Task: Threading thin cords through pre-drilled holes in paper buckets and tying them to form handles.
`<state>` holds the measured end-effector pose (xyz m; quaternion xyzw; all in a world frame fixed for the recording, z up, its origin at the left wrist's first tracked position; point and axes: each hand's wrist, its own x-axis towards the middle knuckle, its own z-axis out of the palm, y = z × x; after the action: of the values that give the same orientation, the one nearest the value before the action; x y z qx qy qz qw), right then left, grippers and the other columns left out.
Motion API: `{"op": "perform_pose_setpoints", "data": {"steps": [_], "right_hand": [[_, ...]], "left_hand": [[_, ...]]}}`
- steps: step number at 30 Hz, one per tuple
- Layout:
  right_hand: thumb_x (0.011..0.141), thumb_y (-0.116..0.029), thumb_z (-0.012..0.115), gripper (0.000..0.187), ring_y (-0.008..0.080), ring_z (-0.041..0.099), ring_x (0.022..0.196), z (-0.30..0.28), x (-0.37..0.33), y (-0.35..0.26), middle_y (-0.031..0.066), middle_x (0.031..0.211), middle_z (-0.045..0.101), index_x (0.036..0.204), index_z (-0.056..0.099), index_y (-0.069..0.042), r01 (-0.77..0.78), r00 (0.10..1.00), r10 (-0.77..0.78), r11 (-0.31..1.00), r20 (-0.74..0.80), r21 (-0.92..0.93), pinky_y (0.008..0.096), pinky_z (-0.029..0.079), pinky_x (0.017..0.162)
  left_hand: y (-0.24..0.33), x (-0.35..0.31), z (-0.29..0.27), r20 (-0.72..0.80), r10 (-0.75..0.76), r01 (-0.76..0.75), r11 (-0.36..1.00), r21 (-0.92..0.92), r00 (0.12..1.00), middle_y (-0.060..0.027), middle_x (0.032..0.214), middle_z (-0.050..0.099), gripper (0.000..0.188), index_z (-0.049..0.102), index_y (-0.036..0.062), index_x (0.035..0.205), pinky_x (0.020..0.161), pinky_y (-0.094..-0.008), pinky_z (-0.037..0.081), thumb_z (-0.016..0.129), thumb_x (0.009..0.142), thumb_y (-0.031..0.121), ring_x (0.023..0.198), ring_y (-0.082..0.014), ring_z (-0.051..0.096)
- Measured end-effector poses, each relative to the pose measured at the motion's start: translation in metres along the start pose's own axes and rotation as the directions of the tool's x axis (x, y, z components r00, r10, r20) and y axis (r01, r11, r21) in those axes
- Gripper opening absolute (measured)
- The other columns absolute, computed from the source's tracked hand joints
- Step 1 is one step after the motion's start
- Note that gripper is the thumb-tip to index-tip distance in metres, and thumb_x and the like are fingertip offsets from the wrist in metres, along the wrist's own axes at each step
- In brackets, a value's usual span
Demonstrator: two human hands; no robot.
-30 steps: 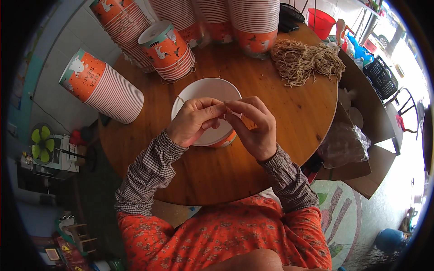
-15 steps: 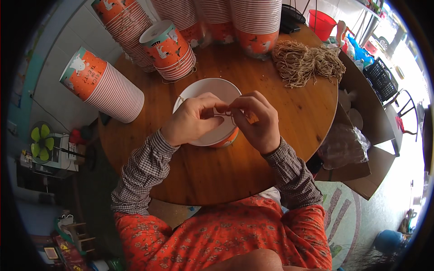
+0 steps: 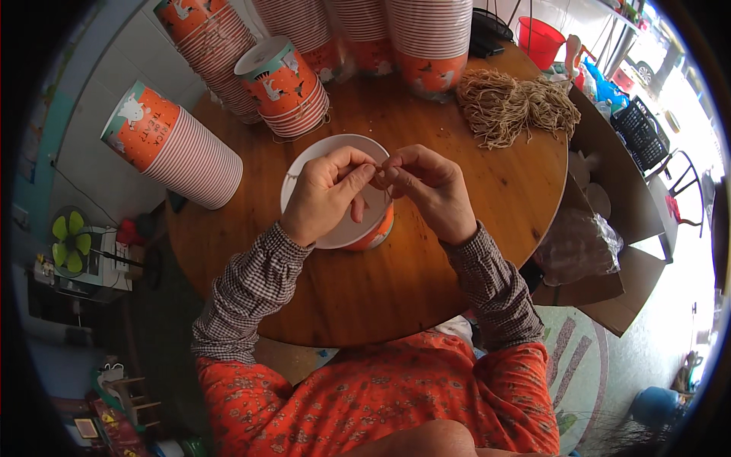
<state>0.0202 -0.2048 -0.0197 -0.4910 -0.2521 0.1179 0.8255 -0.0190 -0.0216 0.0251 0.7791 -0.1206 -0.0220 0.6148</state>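
Up come the left hand [image 3: 324,196] and the right hand [image 3: 434,190], fingertips close together, each grip pinching a thin cord [image 3: 388,196] just above the paper bucket [image 3: 370,238]; fingers hide most of it, a short strand dangling by the right thumb. Below spreads a round wooden tabletop [image 3: 487,206], a tangled bundle of tan strings [image 3: 514,107] at its far right. A green-bladed fan [image 3: 70,240] stands off left; daylight pours in at right. Now the containers: the bucket shows its white inside, while orange-printed ones sit nested in a tilted stack [image 3: 194,164] at left, and clear plastic [image 3: 582,247] bulges from an open cardboard box [image 3: 640,289].
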Motion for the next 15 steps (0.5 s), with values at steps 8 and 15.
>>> {"op": "perform_pose_setpoints", "data": {"steps": [8, 15], "right_hand": [[0.09, -0.004, 0.064, 0.009, 0.0098, 0.062, 0.083, -0.011, 0.005, 0.01, 0.0041, 0.093, 0.062, 0.096, 0.063, 0.003, 0.097, 0.995, -0.096, 0.978, 0.016, -0.183, 0.0234, 0.052, 0.074], [0.093, -0.006, 0.061, 0.012, 0.0089, 0.062, 0.085, -0.005, 0.005, -0.007, 0.0036, 0.089, 0.066, 0.099, 0.061, 0.004, 0.029, 0.999, -0.031, 0.99, -0.012, -0.141, 0.0243, 0.052, 0.076]], "left_hand": [[-0.01, 0.004, 0.01, 0.069, -0.083, 0.094, 0.979, -0.182, 0.994, -0.0068, 0.087, 0.066, 0.018, 0.057, -0.0015, 0.105, 0.048, -0.0188, 0.043, 0.049, 0.1, 0.014, 0.049, -0.005, 0.051], [-0.01, 0.001, 0.012, 0.012, -0.092, 0.093, 0.987, -0.133, 0.996, -0.0039, 0.077, 0.063, 0.017, 0.059, 0.0004, 0.103, 0.043, -0.0171, 0.037, 0.05, 0.1, 0.015, 0.043, -0.0022, 0.042]]}}
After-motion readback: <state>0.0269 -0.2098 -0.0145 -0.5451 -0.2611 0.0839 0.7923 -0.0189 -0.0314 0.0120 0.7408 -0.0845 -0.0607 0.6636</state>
